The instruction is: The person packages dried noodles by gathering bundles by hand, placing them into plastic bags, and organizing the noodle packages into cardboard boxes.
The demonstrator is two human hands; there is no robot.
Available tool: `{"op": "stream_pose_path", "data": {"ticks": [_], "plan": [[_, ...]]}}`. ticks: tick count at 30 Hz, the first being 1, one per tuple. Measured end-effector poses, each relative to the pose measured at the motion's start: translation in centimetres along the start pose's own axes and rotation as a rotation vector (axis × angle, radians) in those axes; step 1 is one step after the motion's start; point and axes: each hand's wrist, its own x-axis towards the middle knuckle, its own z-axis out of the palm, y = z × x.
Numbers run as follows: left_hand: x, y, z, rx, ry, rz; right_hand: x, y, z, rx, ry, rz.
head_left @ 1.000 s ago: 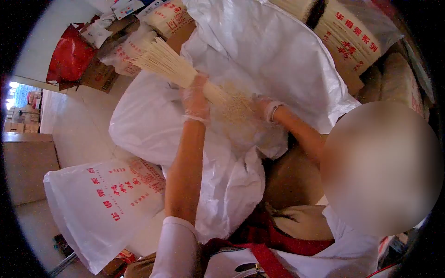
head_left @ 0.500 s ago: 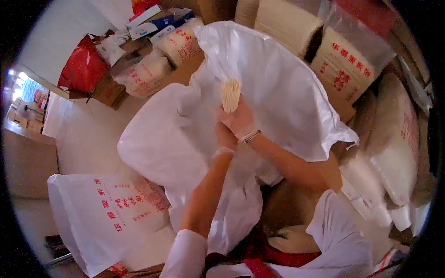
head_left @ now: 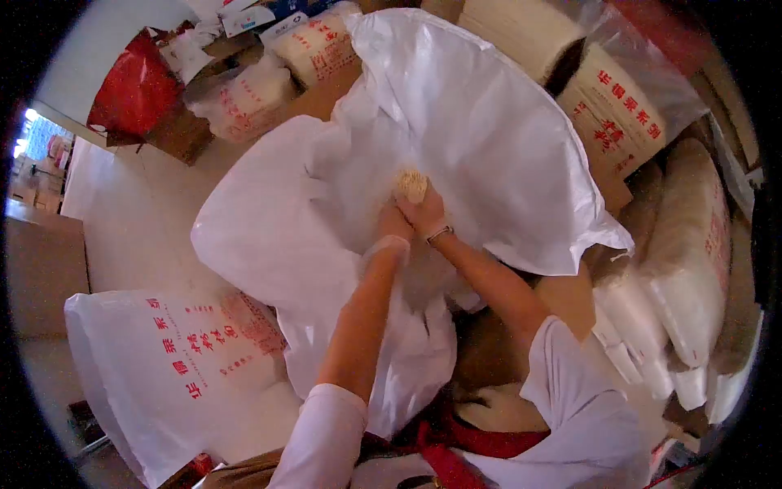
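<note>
A bundle of thin pale noodle sticks [head_left: 412, 186] points up toward the camera, its ends showing above my fingers. My right hand [head_left: 425, 213], in a clear glove with a band at the wrist, is wrapped round the bundle. Just below and to its left, my left hand [head_left: 393, 222], also gloved, is closed on the bundle's lower part; its fingers are partly hidden. Both hands are inside the mouth of a large white sack [head_left: 497, 138], whose sides spread out around them.
A printed white bag [head_left: 183, 359] lies at lower left. Packed noodle bags [head_left: 615, 114] stand at upper right, with filled plastic bags [head_left: 688, 253] below them. At upper left are a red bag [head_left: 134, 85], cartons and a printed pack [head_left: 248, 102].
A second ago the bundle slanted to upper left in my left hand, with my right hand apart. Both hands then came together on it, and the bundle now sits lower in the sack.
</note>
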Motion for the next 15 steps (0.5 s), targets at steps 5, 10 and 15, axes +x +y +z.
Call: {"op": "stream_pose_path", "data": {"ticks": [5, 10, 15], "plan": [[-0.2, 1.7, -1.8, -0.09, -0.073, -0.004, 0.7, 0.9, 0.0, -0.041, 0.077, -0.142], [0.3, 0.6, -0.4, -0.227, -0.084, -0.113, 0.5, 2.3, -0.2, -0.071, -0.031, -0.012], [1.3, -0.4, -2.2, -0.234, -0.025, -0.135, 0.8, 1.5, 0.1, -0.087, 0.079, -0.015]]}}
